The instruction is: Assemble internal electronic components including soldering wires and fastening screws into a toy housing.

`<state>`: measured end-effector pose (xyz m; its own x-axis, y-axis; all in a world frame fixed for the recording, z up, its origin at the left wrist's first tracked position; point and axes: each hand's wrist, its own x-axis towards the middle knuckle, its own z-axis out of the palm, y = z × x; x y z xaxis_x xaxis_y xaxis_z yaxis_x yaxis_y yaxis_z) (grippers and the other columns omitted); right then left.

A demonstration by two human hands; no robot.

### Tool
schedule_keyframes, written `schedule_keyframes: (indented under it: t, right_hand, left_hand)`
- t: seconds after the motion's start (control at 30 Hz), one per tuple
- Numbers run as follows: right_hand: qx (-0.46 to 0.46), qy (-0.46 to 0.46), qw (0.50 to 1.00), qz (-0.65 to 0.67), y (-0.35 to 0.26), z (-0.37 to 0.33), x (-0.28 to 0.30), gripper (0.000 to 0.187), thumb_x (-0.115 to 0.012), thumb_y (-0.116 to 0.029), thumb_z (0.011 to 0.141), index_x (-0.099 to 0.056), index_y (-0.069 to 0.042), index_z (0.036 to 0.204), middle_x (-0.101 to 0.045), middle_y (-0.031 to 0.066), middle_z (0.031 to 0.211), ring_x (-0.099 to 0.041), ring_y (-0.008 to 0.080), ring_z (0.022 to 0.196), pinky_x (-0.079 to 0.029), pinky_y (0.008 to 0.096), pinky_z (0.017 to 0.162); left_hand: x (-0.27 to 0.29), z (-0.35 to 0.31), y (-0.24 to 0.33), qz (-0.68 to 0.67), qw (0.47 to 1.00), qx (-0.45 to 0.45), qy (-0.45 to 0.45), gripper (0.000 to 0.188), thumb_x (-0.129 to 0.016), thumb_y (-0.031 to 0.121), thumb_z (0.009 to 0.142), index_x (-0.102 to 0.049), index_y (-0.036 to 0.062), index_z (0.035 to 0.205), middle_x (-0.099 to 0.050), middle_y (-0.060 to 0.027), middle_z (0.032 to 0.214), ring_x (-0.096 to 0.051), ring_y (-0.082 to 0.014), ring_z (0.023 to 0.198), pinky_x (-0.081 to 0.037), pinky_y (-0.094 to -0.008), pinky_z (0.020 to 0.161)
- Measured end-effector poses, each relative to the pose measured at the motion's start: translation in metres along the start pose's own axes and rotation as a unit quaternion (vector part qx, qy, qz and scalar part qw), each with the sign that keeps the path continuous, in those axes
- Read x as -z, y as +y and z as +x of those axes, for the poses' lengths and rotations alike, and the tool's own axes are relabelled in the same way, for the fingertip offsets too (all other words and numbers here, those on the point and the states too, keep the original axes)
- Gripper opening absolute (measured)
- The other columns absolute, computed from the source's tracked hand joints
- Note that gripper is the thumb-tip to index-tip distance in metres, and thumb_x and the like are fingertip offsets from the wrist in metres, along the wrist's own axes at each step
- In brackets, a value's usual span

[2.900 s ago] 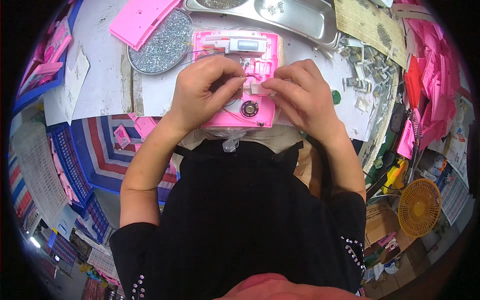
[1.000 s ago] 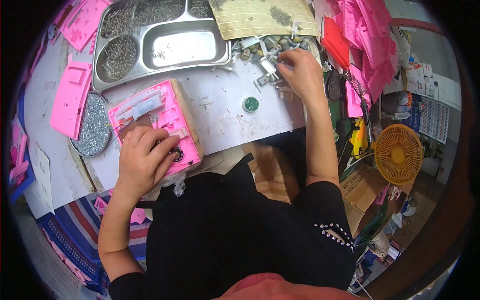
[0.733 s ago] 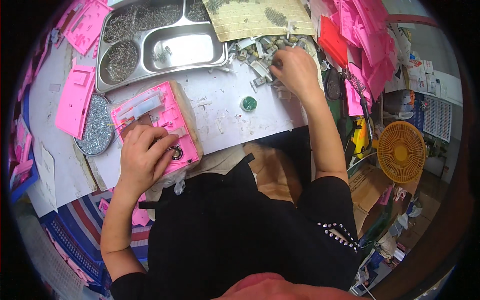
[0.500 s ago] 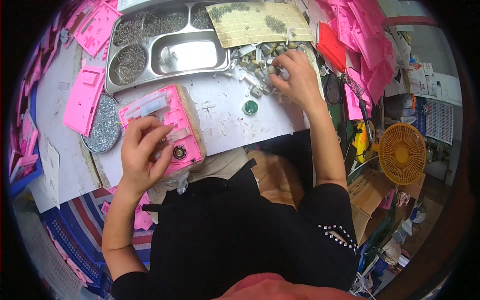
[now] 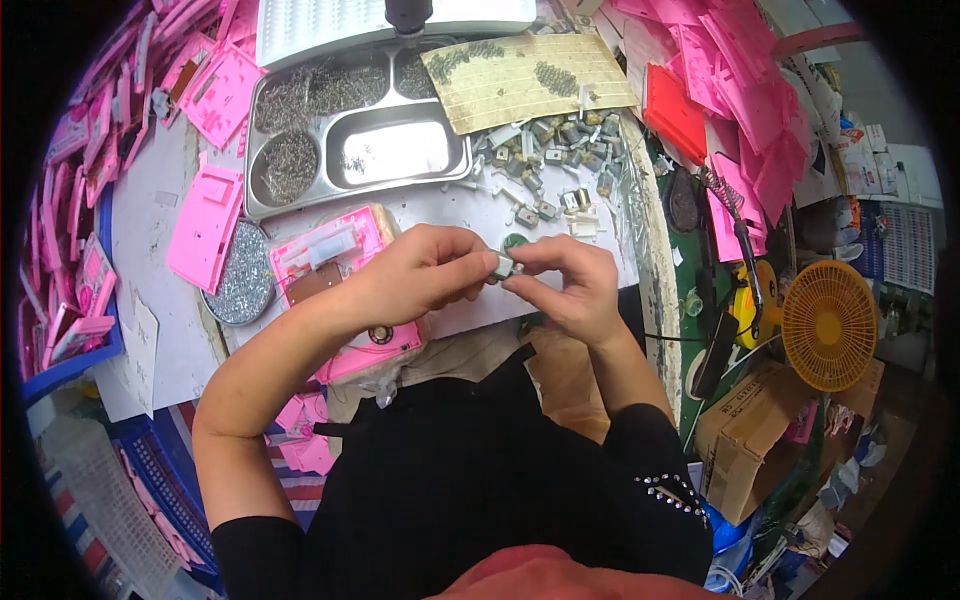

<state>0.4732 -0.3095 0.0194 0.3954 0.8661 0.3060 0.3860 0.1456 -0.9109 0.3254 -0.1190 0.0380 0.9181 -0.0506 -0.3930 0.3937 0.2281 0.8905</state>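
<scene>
In front of my chest, above the table's near edge, my left hand (image 5: 435,268) and my right hand (image 5: 577,287) meet around a small grey motor (image 5: 505,266). Both pinch it between thumb and fingers, one from each side; the fingertips cover part of it. Just behind it sits a small round pot of green stuff (image 5: 514,241), partly hidden. Below my left forearm lies a pink plastic housing (image 5: 396,345) with a round black part and a clear-white piece, on a wrapped pad. Several loose small motors (image 5: 555,155) are heaped farther back.
A steel compartment tray (image 5: 455,165) holds small springs. Beside it lies a yellowish card (image 5: 535,95). A round dish of metal bits (image 5: 240,280) stands left, near a pink panel (image 5: 205,225). Pink parts pile up at both sides. An orange fan (image 5: 828,325) stands right.
My right hand has come back from the motor heap toward me with a motor. My left hand has moved right, off the pink housing, to meet it. The view has shifted slightly.
</scene>
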Motion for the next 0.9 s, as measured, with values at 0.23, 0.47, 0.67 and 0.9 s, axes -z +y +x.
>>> schedule_keyframes:
  t: [0.23, 0.47, 0.67, 0.9]
  right_hand:
    - [-0.153, 0.152, 0.903, 0.372, 0.038, -0.015, 0.018, 0.012, -0.067, -0.005, 0.099, -0.059, -0.003, 0.106, -0.073, 0.0138, 0.087, -0.070, 0.0197, 0.072, -0.057, 0.0303, 0.066]
    - [-0.215, 0.139, 0.841, 0.477, 0.052, -0.037, 0.039, 0.005, -0.069, -0.005, 0.098, -0.065, -0.003, 0.099, -0.074, 0.0126, 0.090, -0.070, 0.0179, 0.077, -0.058, 0.0308, 0.072]
    - [-0.239, 0.101, 0.929, 0.265, 0.044, -0.031, 0.038, 0.024, -0.071, 0.000, 0.094, -0.062, -0.001, 0.116, -0.070, 0.0079, 0.087, -0.066, 0.0134, 0.074, -0.054, 0.0261, 0.069]
    - [-0.226, -0.016, 0.974, -0.031, 0.043, -0.021, 0.031, 0.042, -0.072, -0.001, 0.091, -0.063, -0.002, 0.132, -0.062, -0.0021, 0.084, -0.055, 0.0037, 0.074, -0.045, 0.0205, 0.066]
  left_hand:
    - [0.043, 0.112, 0.032, 0.417, 0.829, -0.248, 0.278, 0.033, -0.065, 0.033, 0.097, -0.069, 0.0004, 0.093, -0.067, -0.0167, 0.078, -0.068, -0.0289, 0.070, -0.052, -0.0422, 0.063]
    - [0.073, 0.175, 0.018, 0.596, 0.653, -0.272, 0.380, 0.016, -0.059, 0.017, 0.092, -0.066, 0.0030, 0.087, -0.068, -0.0203, 0.086, -0.068, -0.0425, 0.083, -0.055, -0.0517, 0.072]
    - [0.075, 0.179, 0.026, 0.632, 0.631, -0.244, 0.379, 0.018, -0.060, 0.019, 0.092, -0.069, 0.0042, 0.089, -0.071, -0.0217, 0.085, -0.071, -0.0383, 0.075, -0.057, -0.0483, 0.067]
    - [0.078, 0.177, 0.035, 0.680, 0.617, -0.197, 0.343, 0.020, -0.063, 0.020, 0.088, -0.073, 0.0043, 0.082, -0.072, -0.0193, 0.085, -0.072, -0.0378, 0.081, -0.058, -0.0495, 0.070]
